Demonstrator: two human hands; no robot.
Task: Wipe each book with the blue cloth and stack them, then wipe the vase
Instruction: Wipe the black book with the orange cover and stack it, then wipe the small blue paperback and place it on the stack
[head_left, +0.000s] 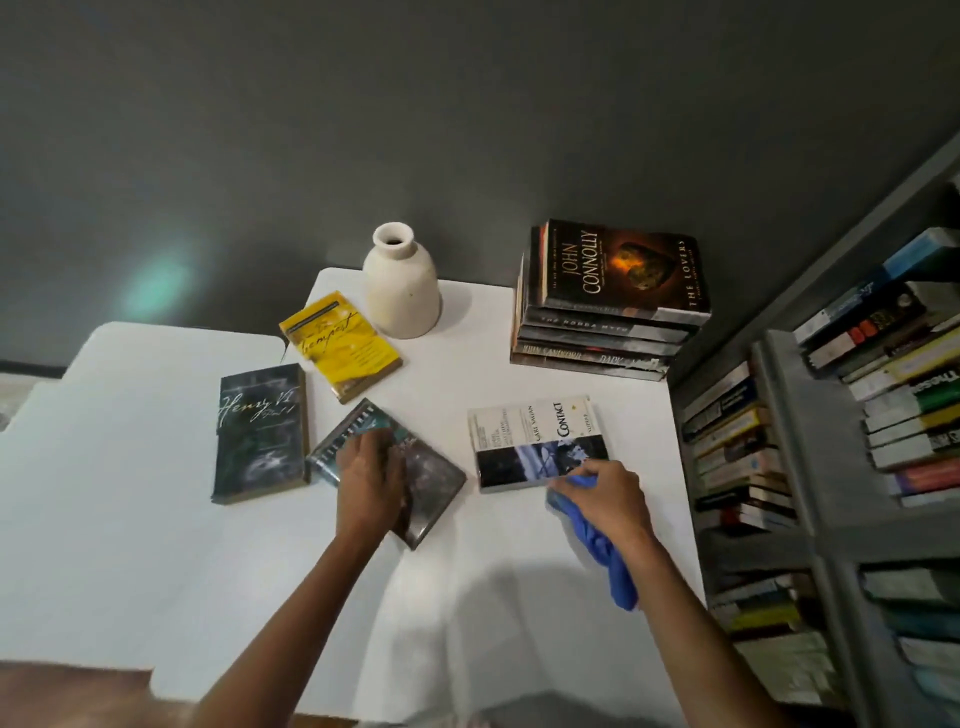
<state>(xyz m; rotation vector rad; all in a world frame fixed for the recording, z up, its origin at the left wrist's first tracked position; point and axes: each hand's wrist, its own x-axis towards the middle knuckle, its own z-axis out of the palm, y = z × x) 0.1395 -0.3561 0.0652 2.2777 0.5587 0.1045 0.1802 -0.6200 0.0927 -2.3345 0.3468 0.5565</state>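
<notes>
Home reading room, packed grey bookshelves (831, 426), white table (130, 519), dark wall (363, 104)

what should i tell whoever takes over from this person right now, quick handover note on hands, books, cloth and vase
Left hand: laid on the dark book lying at an angle; no clear grip.
Right hand: grip shut on the blue cloth, at the near edge of the Contact book.
Done, judging by layout: stack of books at the back right, The Lovers on top.
Left: four loose books, including Henry VI and the yellow Tempest, then the white vase standing at the back.
</notes>
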